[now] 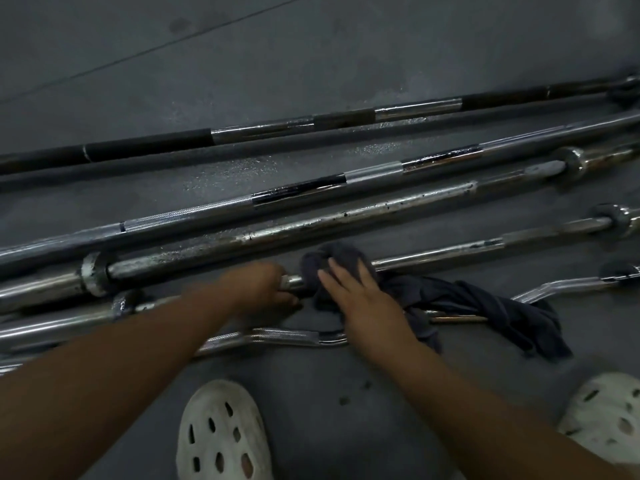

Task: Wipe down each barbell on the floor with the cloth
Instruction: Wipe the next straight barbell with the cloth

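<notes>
Several steel barbells lie side by side on the grey floor, running from lower left to upper right. My left hand (pixel 263 289) grips the shaft of the fourth barbell (pixel 450 252) counted from the far side. Just to its right, my right hand (pixel 356 296) presses a dark cloth (pixel 478 303) onto the same shaft with straight fingers. The rest of the cloth trails to the right across the floor and over a curl bar (pixel 270 337). Beyond lie a spotted chrome barbell (pixel 346 216), a knurled barbell (pixel 298 192) and a dark barbell (pixel 263 131).
My two white perforated clogs (pixel 221 434) (pixel 606 410) stand on the floor near the bottom edge. A thin wooden stick (pixel 457 319) lies under the cloth. Bare grey floor (pixel 242 46) stretches beyond the farthest barbell.
</notes>
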`<action>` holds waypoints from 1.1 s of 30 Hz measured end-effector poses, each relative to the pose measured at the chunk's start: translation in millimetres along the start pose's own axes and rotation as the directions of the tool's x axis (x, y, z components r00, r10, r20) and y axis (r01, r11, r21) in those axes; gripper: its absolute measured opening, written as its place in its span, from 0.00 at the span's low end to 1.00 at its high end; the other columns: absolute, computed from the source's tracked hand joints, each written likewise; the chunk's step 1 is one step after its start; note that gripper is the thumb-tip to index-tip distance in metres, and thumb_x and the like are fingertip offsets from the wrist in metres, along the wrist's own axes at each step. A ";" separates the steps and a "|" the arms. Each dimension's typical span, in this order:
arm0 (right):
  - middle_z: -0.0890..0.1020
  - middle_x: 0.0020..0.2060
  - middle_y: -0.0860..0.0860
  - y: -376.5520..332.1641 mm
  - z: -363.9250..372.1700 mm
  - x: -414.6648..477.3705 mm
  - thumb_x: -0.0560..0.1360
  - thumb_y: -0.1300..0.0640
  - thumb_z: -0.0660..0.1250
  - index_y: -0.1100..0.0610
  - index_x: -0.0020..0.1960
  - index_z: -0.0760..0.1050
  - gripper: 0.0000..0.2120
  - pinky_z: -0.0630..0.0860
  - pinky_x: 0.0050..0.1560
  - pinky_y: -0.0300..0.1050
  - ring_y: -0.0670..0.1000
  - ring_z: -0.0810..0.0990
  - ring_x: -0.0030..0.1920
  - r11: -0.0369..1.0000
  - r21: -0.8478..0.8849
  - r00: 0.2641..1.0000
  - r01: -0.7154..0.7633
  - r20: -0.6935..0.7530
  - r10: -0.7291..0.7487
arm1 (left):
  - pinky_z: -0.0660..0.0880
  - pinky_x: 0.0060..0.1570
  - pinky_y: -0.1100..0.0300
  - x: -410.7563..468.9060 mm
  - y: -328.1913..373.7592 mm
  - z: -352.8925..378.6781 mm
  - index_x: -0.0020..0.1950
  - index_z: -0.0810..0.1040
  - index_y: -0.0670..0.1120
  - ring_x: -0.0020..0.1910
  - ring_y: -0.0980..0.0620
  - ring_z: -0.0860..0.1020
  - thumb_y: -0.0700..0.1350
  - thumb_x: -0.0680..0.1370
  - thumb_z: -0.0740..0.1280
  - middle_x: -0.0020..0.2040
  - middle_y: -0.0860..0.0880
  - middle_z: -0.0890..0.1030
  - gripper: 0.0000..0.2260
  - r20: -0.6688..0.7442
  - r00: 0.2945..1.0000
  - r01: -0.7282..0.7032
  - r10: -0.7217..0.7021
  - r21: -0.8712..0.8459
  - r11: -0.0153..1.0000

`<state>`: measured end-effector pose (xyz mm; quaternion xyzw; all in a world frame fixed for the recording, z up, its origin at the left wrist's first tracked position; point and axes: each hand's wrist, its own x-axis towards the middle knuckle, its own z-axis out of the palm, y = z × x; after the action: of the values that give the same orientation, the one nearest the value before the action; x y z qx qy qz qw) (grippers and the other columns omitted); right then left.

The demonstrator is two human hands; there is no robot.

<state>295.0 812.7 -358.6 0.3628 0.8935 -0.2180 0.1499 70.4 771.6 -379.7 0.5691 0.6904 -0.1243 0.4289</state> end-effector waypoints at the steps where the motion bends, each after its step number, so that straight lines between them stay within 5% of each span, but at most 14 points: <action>1: 0.48 0.79 0.40 11.0 -6.5 -0.2 0.74 0.62 0.63 0.43 0.80 0.49 0.40 0.76 0.60 0.54 0.57 0.50 0.79 1.000 -0.010 1.000 0.001 0.013 0.000 | 0.70 0.41 0.59 3.5 -2.2 -5.0 0.44 0.72 0.51 0.45 0.48 0.77 0.63 0.72 0.71 0.49 0.47 0.81 0.17 0.033 0.999 -0.006 0.007 -0.035 0.999; 4: 0.49 0.80 0.42 34.6 -12.7 -1.1 0.74 0.60 0.65 0.45 0.80 0.49 0.40 0.73 0.65 0.57 0.60 0.51 0.78 0.961 0.009 0.959 -0.276 -0.062 0.276 | 0.72 0.42 0.56 -5.7 -7.8 13.3 0.52 0.73 0.52 0.49 0.46 0.79 0.65 0.74 0.67 0.51 0.49 0.81 0.18 -0.262 0.965 0.022 0.012 0.128 0.992; 6: 0.49 0.80 0.45 13.3 -4.9 1.2 0.75 0.61 0.65 0.47 0.80 0.50 0.39 0.72 0.66 0.60 0.63 0.50 0.77 0.946 0.041 0.942 -0.322 -0.082 0.324 | 0.75 0.45 0.54 -15.4 -3.9 35.3 0.53 0.71 0.52 0.50 0.44 0.79 0.62 0.75 0.66 0.51 0.49 0.80 0.16 -0.428 0.902 0.023 0.056 0.178 0.984; 9: 0.51 0.80 0.45 -10.4 9.0 1.2 0.74 0.64 0.62 0.47 0.80 0.52 0.38 0.77 0.59 0.56 0.61 0.50 0.78 0.999 0.030 0.999 -0.023 -0.046 0.024 | 0.75 0.48 0.55 1.5 -7.6 16.3 0.53 0.73 0.53 0.51 0.46 0.79 0.62 0.73 0.69 0.53 0.49 0.81 0.16 -0.156 0.988 0.000 0.008 0.051 0.999; 11: 0.51 0.80 0.43 6.6 0.0 0.4 0.74 0.63 0.63 0.45 0.80 0.52 0.39 0.78 0.57 0.56 0.59 0.52 0.79 0.999 -0.008 0.999 0.039 -0.016 -0.039 | 0.75 0.47 0.57 8.8 -11.6 2.0 0.51 0.73 0.53 0.50 0.47 0.78 0.64 0.72 0.70 0.53 0.49 0.81 0.18 0.036 0.999 -0.015 0.016 -0.014 1.000; 14: 0.49 0.80 0.45 36.5 -7.5 0.4 0.74 0.60 0.64 0.47 0.80 0.49 0.40 0.73 0.65 0.59 0.61 0.51 0.78 0.947 0.022 0.944 -0.320 -0.074 0.321 | 0.72 0.43 0.56 -6.3 -9.7 14.5 0.52 0.71 0.53 0.50 0.45 0.79 0.63 0.74 0.67 0.50 0.49 0.80 0.17 -0.274 0.961 -0.015 0.050 0.130 0.991; 16: 0.47 0.80 0.46 17.7 -4.8 2.3 0.75 0.59 0.65 0.48 0.80 0.47 0.41 0.68 0.70 0.59 0.63 0.49 0.78 0.923 0.034 0.920 -0.383 -0.080 0.385 | 0.74 0.43 0.54 -16.7 -5.5 32.3 0.51 0.69 0.52 0.50 0.44 0.79 0.59 0.76 0.65 0.50 0.49 0.80 0.13 -0.437 0.895 -0.002 0.085 0.186 0.983; 20: 0.46 0.80 0.43 -16.3 7.4 -1.3 0.76 0.63 0.60 0.45 0.80 0.49 0.38 0.75 0.62 0.54 0.59 0.47 0.79 0.999 -0.011 0.999 0.031 0.014 -0.030 | 0.71 0.43 0.58 3.2 -11.2 14.3 0.52 0.75 0.52 0.49 0.47 0.79 0.61 0.73 0.70 0.52 0.48 0.81 0.16 -0.100 0.995 -0.025 0.028 0.029 0.999; 22: 0.50 0.80 0.43 6.2 4.2 -0.9 0.75 0.62 0.62 0.44 0.79 0.52 0.38 0.77 0.59 0.56 0.59 0.51 0.79 1.000 -0.010 1.000 -0.017 -0.026 0.017 | 0.72 0.44 0.59 10.1 -13.7 2.0 0.48 0.75 0.52 0.47 0.49 0.78 0.63 0.71 0.72 0.49 0.49 0.81 0.17 0.008 0.998 -0.062 0.063 -0.054 0.997; 26: 0.47 0.80 0.45 7.5 5.2 2.1 0.76 0.61 0.63 0.47 0.80 0.48 0.39 0.74 0.64 0.59 0.63 0.50 0.78 0.928 0.037 0.925 -0.371 -0.077 0.373 | 0.71 0.42 0.57 -4.2 -10.9 11.4 0.51 0.74 0.52 0.49 0.46 0.80 0.62 0.73 0.69 0.49 0.49 0.81 0.16 -0.232 0.972 -0.027 0.045 0.080 0.996; 28: 0.47 0.80 0.45 -12.2 10.7 -0.8 0.76 0.63 0.61 0.46 0.80 0.49 0.38 0.76 0.61 0.57 0.63 0.51 0.78 0.974 0.035 0.971 -0.224 -0.074 0.226 | 0.72 0.40 0.55 -17.1 -6.7 31.3 0.52 0.71 0.51 0.48 0.44 0.80 0.59 0.75 0.67 0.48 0.49 0.81 0.14 -0.464 0.878 -0.025 0.115 0.196 0.980; 30: 0.54 0.79 0.44 -2.5 10.3 -5.9 0.73 0.65 0.64 0.46 0.79 0.54 0.39 0.80 0.53 0.56 0.62 0.57 0.77 0.999 -0.046 0.996 0.014 -0.085 -0.018 | 0.73 0.39 0.53 -22.0 -4.3 37.8 0.52 0.69 0.50 0.45 0.42 0.80 0.58 0.76 0.66 0.46 0.47 0.81 0.14 -0.491 0.863 -0.012 0.117 0.211 0.977; 31: 0.56 0.79 0.44 12.3 8.8 -7.7 0.71 0.64 0.66 0.46 0.78 0.56 0.39 0.81 0.50 0.56 0.62 0.60 0.76 0.998 -0.061 0.994 0.030 -0.099 -0.036 | 0.71 0.39 0.54 -19.9 -4.3 35.9 0.53 0.68 0.50 0.47 0.43 0.80 0.58 0.77 0.65 0.48 0.47 0.81 0.14 -0.458 0.884 -0.002 0.097 0.204 0.979; 33: 0.55 0.79 0.45 37.6 9.6 -8.1 0.72 0.63 0.68 0.47 0.79 0.54 0.40 0.80 0.55 0.58 0.63 0.60 0.76 0.983 -0.029 0.974 -0.182 -0.144 0.176 | 0.69 0.42 0.54 -10.1 -5.6 29.7 0.54 0.69 0.51 0.51 0.43 0.80 0.60 0.77 0.65 0.52 0.47 0.81 0.15 -0.364 0.931 0.028 0.043 0.186 0.982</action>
<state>328.5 827.3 -374.0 0.4532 0.8699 -0.1584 0.1131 78.7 743.3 -391.9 0.6229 0.7411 -0.0791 0.2375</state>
